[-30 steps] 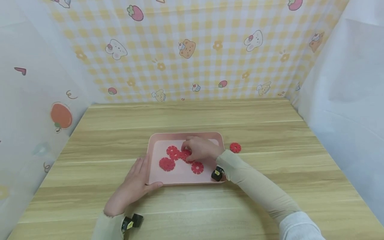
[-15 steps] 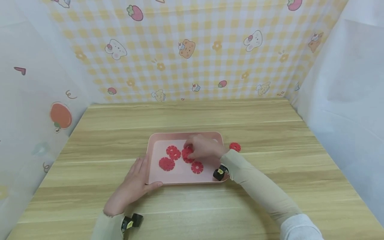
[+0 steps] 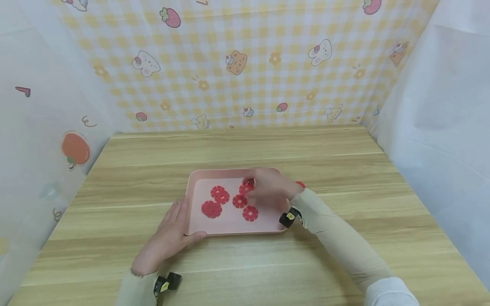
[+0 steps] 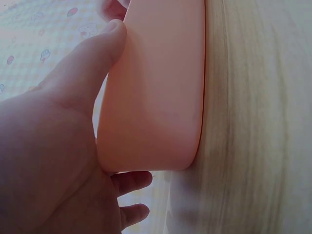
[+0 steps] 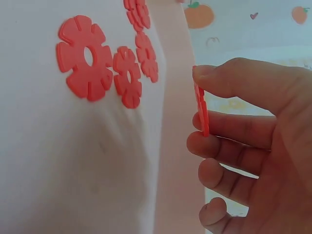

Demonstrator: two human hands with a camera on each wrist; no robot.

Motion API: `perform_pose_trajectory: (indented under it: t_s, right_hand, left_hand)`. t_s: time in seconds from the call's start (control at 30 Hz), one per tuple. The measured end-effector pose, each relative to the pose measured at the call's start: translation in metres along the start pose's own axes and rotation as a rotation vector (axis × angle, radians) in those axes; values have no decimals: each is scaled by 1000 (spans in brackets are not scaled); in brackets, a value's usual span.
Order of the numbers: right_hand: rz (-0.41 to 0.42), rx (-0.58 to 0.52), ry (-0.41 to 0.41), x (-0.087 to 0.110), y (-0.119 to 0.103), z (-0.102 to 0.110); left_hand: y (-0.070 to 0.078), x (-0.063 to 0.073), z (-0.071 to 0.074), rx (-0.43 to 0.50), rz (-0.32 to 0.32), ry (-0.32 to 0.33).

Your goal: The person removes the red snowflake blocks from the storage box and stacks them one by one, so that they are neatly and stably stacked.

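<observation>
A pink tray (image 3: pixel 229 233) stands on the wooden table. My left hand (image 3: pixel 172 229) rests against its near left corner, fingers straight along the left side and thumb on the front rim; the left wrist view shows the thumb (image 4: pixel 109 41) against the wall. Above the tray's right part, my right hand (image 3: pixel 271 182) pinches a red notched disc (image 5: pixel 203 114) between thumb and fingertips. Below lie other red notched discs: one near the front (image 3: pixel 250 213), one just behind it (image 3: pixel 240 201), an overlapping pair (image 3: pixel 220 195) and an overlapping cluster (image 3: pixel 211 209) at the left.
Right of the tray, another red disc (image 3: pixel 300 184) lies on the table, partly hidden by my right wrist. A checked cloth (image 3: pixel 237 85) with cartoon prints hangs behind the table (image 3: pixel 245 272). White sheets (image 3: pixel 440 106) flank both sides.
My right hand has lifted a disc from the middle group and moved right and slightly back with it, uncovering the disc beneath. The left hand has stayed at the tray's corner.
</observation>
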State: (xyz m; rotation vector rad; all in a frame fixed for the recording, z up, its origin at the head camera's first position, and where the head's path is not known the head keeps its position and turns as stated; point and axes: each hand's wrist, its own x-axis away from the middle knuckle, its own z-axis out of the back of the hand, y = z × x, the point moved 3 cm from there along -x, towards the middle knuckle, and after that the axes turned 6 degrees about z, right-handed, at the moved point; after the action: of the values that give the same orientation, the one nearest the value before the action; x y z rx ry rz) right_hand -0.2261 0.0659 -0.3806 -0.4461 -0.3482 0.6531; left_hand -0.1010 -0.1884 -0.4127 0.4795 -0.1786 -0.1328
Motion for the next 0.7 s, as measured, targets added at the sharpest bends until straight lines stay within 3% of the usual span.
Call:
perform_pose_trajectory:
  t_s: [0.37,0.7]
  right_hand:
    - [107,14,83,20,9,15]
    - [113,-10,188,43,30,28]
  left_hand:
    - [1,0,1,-14,-39,40]
    - [0,-1,-1,-15,-46,34]
